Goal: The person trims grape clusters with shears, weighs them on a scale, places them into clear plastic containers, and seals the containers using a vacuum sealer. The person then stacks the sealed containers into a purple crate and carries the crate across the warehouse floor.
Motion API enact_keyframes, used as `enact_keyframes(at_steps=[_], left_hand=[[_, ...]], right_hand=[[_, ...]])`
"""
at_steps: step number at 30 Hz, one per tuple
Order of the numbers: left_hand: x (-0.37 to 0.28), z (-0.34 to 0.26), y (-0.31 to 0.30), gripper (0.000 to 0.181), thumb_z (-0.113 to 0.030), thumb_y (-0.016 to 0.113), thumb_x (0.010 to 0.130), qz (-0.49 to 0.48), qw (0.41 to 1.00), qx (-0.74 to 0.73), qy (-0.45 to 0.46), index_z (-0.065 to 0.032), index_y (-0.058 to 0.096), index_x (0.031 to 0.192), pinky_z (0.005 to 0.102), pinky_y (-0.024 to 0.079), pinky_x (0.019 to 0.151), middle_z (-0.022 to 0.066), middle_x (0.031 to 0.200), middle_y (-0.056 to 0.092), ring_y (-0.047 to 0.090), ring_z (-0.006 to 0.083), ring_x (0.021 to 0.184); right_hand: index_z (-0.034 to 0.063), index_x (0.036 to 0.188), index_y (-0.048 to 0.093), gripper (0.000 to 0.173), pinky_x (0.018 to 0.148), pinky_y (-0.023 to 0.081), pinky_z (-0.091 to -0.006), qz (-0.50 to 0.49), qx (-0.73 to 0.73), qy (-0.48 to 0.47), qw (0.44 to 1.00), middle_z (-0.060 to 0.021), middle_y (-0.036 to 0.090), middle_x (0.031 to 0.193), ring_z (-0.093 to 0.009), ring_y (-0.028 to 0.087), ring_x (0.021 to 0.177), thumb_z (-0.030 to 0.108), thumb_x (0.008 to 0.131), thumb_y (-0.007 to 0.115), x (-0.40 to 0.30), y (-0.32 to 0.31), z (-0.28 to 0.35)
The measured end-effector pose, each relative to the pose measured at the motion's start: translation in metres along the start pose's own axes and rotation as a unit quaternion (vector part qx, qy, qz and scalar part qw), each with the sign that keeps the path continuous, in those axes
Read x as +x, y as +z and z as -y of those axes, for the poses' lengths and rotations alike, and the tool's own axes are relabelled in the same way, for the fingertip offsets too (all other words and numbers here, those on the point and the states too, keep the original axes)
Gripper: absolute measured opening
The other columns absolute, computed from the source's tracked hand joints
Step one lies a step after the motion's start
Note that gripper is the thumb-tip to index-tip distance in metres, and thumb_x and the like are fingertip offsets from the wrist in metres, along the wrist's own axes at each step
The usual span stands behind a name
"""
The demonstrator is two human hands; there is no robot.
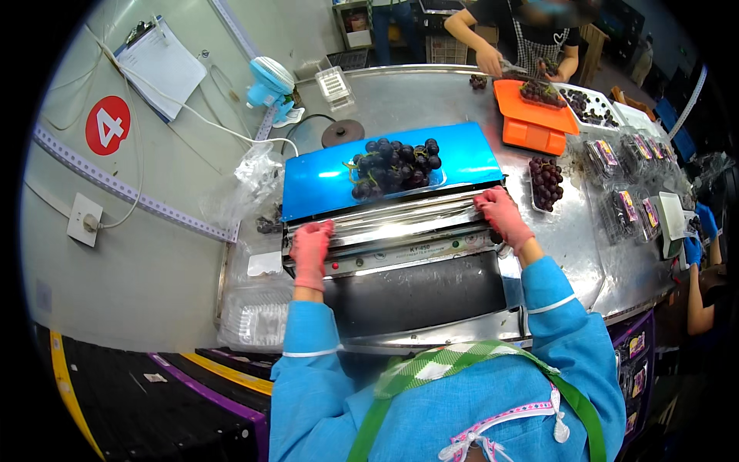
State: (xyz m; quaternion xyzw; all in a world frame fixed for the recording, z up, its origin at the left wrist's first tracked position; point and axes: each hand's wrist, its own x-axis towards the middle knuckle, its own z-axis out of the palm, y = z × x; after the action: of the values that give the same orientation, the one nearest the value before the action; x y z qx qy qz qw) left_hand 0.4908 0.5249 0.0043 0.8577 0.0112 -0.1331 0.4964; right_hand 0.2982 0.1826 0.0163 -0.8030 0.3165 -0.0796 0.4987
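Both hands wear pink gloves and grip the edge of a clear plastic film (404,218) stretched across the front of a film wrapping machine (404,252). My left hand (312,252) is closed at the film's left end, and my right hand (503,216) is closed at its right end. Just beyond the film, on the machine's blue top plate (473,153), dark grapes (392,167) with green stems lie in a clear tray. A black heating plate (415,294) spans the machine's near side.
An orange scale (534,118) holds a grape tray. Another grape tray (545,183) and labelled packs (603,159) stand at right. Clear empty trays (262,323) are stacked at left. A small blue fan (271,84) is near the wall. Co-workers' hands are across the table and at far right.
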Motion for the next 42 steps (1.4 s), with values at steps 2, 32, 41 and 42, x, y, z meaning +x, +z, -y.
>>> enact_keyframes(at_steps=[2,32,41,42], left_hand=[[-0.006,-0.006,-0.028,0.023,-0.026,0.064,0.083,0.062,0.975,-0.209,0.051,-0.0033,0.063,0.081,0.0272,0.043,0.071,0.0073,0.078,0.062,0.058,0.0127,0.076],[0.109,-0.069,0.025,0.039,-0.01,0.06,0.078,0.144,0.834,0.304,0.436,-0.0135,0.055,0.116,0.0403,0.042,0.089,0.0123,0.104,0.058,0.051,0.0319,0.104],[0.107,-0.043,0.039,0.025,-0.005,0.056,0.083,0.268,0.947,-0.132,0.116,-0.0012,0.059,0.108,0.0292,0.049,0.069,0.0081,0.094,0.063,0.061,0.0198,0.081],[0.108,-0.053,0.031,0.028,-0.006,0.054,0.086,0.295,0.948,-0.07,0.097,0.0044,0.054,0.112,0.0249,0.05,0.068,0.0079,0.097,0.062,0.061,0.0144,0.084]], right_hand=[[0.0076,0.073,0.053,0.014,0.056,0.04,-0.02,0.079,0.167,0.07,0.98,-0.001,0.059,0.088,-0.007,0.052,0.068,0.012,0.087,0.052,-0.015,-0.013,0.018],[0.0107,0.109,0.056,0.026,0.09,0.042,-0.0394,0.076,-0.319,-0.475,0.817,-0.0107,0.056,0.112,-0.031,0.05,0.107,0.017,0.084,0.055,0.148,0.009,0.043],[0.0036,0.1,0.056,0.018,0.063,0.049,-0.0358,0.099,-0.207,-0.251,0.941,-0.0089,0.061,0.078,-0.026,0.06,0.071,0.017,0.087,0.054,0.102,0.021,0.056],[0.0031,0.1,0.056,0.019,0.063,0.05,-0.0338,0.131,-0.122,-0.188,0.966,-0.0075,0.062,0.079,-0.023,0.061,0.072,0.018,0.088,0.054,0.098,0.02,0.067]])
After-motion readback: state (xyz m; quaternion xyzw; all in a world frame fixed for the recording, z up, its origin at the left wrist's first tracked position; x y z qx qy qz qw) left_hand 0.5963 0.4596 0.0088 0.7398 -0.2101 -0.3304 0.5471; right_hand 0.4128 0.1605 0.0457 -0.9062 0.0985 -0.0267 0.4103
